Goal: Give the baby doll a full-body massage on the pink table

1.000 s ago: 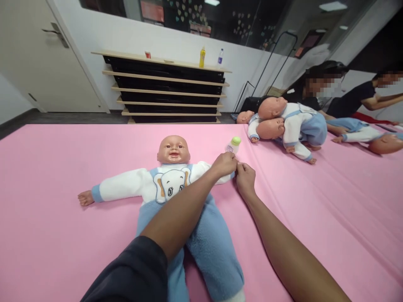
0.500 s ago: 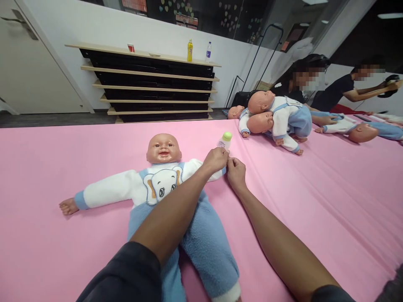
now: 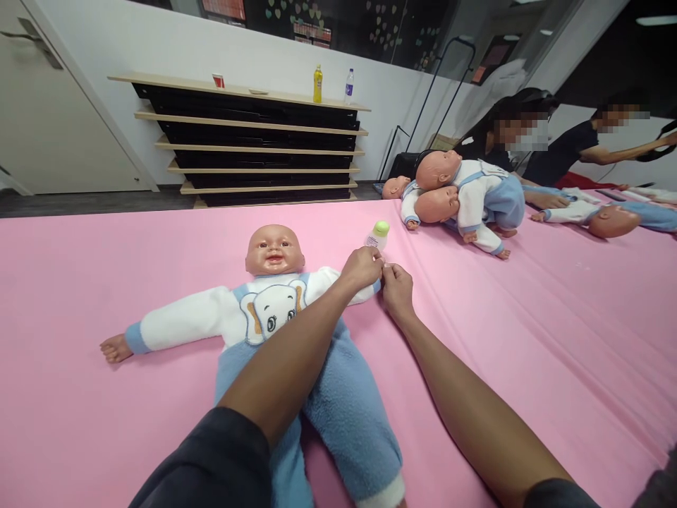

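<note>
A baby doll (image 3: 272, 303) lies face up on the pink cloth, in a white top with an elephant face and blue trousers. Its arm on the right side of the picture ends in a blue cuff between my hands. My left hand (image 3: 362, 268) reaches across the doll's body, fingers pinched closed at the doll's hand. From the other side, my right hand (image 3: 398, 288) also pinches there, its fingertips close to those of the left. The doll's hand is mostly hidden by my fingers. Just beyond stands a small white bottle (image 3: 377, 236) with a green cap.
More dolls (image 3: 465, 194) are piled at the back right, and another doll (image 3: 608, 219) lies farther right near two people (image 3: 565, 155). Behind the pink-covered table (image 3: 63, 296), a stack of boards (image 3: 254, 127) carries a red cup and two drink bottles.
My hands stay at the doll's hand with only tiny finger movement. At the far right, a person's outstretched arms have shifted slightly.
</note>
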Action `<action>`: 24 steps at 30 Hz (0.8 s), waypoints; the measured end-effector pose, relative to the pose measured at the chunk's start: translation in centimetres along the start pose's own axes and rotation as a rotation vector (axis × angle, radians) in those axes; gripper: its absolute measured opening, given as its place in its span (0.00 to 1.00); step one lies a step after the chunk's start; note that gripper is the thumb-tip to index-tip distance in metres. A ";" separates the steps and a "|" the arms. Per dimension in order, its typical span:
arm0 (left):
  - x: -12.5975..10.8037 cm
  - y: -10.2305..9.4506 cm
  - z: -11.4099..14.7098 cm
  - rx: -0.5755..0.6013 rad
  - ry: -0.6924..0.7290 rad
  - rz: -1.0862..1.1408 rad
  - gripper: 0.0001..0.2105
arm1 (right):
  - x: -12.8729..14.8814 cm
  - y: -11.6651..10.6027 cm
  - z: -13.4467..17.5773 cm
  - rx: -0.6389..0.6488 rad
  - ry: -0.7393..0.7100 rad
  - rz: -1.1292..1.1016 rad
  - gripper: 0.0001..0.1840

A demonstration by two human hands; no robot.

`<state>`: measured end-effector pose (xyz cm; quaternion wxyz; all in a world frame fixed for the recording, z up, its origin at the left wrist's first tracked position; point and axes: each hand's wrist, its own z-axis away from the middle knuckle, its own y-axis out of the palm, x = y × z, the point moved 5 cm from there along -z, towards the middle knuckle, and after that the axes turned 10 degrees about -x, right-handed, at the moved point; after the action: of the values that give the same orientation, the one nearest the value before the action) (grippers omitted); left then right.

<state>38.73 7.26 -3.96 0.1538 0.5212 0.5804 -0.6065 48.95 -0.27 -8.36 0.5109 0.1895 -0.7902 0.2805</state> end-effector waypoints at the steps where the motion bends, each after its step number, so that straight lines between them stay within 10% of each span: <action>1: -0.1 0.0 0.0 0.011 0.010 0.003 0.13 | -0.1 -0.1 -0.1 -0.016 0.002 0.017 0.20; 24: -0.2 0.3 0.1 0.046 0.013 -0.094 0.12 | -0.3 -0.3 -0.2 -0.058 0.056 0.019 0.24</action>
<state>38.96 6.98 -3.99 0.1093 0.5007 0.5913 -0.6227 49.42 -0.38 -8.45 0.5353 0.1589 -0.7852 0.2677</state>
